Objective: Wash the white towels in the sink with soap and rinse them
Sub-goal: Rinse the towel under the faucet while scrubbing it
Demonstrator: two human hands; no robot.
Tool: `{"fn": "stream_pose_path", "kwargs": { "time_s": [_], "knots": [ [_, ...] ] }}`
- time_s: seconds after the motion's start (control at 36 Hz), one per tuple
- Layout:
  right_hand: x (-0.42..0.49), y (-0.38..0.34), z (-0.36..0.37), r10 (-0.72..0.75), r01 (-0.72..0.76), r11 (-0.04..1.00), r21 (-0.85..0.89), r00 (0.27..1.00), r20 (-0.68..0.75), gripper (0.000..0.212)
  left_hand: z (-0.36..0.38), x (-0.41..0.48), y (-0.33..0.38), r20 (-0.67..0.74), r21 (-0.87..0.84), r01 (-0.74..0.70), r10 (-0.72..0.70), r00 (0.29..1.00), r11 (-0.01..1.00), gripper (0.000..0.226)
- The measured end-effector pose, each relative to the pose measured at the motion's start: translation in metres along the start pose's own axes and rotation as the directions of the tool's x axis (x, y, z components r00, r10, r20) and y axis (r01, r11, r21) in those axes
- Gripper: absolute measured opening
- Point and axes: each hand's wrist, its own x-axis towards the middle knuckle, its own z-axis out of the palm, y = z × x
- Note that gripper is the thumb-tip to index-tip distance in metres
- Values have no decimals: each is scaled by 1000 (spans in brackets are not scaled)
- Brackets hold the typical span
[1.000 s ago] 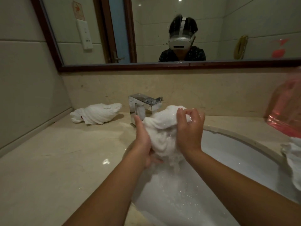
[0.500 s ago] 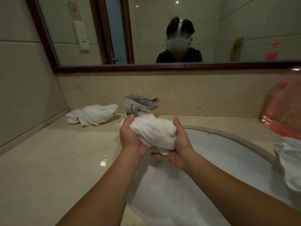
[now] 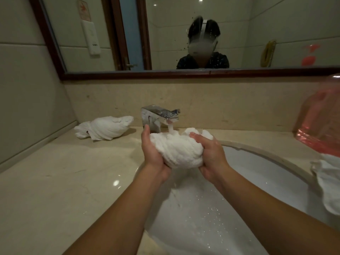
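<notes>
Rinsing bunched white towel (image 3: 177, 150) under faucet (image 3: 159, 116) stream above sink (image 3: 261, 173), left hand (image 3: 153, 151) and right hand (image 3: 209, 155) fingers closed around it; next, judged: squeezing out, setting on tabletop (image 3: 55, 181) beside far-left towel (image 3: 105, 127).

I see the bunched white wet towel (image 3: 179, 150) held over the oval white basin sink (image 3: 257, 173), left hand (image 3: 153, 153) on its left, right hand (image 3: 211, 157) on its right, under the square chrome faucet (image 3: 159, 116) behind it. A second twisted white towel (image 3: 104, 127) lies on the beige stone counter (image 3: 64, 181), left of the faucet. A translucent pink plastic bottle (image 3: 320, 124) stands far right, behind a crumpled white cloth (image 3: 327, 183) lying at the sink's right rim.
</notes>
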Motion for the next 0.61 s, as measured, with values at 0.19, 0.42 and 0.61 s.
{"fn": "stream_pose_path", "kwargs": {
  "time_s": [0.19,0.42,0.61],
  "knots": [
    [-10,5,13,-81,79,986,-147,997,-8,57,-4,3,6,-5,-149,-47,47,999,988,82],
    [-11,6,11,219,-222,975,-4,959,182,76,-7,9,6,-30,-148,9,-13,999,989,87],
    [-6,11,8,34,-32,999,33,998,-45,61,3,5,1,-130,116,62,-47,990,991,74]
  ]
}}
